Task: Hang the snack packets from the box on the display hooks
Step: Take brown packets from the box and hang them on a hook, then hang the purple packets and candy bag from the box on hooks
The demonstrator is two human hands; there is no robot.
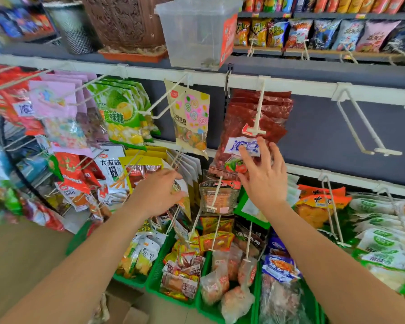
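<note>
The dark red snack packets hang stacked on a white hook, with a swirl-candy packet just to their left and another hook to the right; the right hand lays spread, straight fingers on their front; the left hand reaches among lower packets, its grip too blurred to tell; green baskets below hold loose snack bags; a clear tub stands on the far shelf.

"大面筋" on a white packet, "味糖" on a green packet.
</note>
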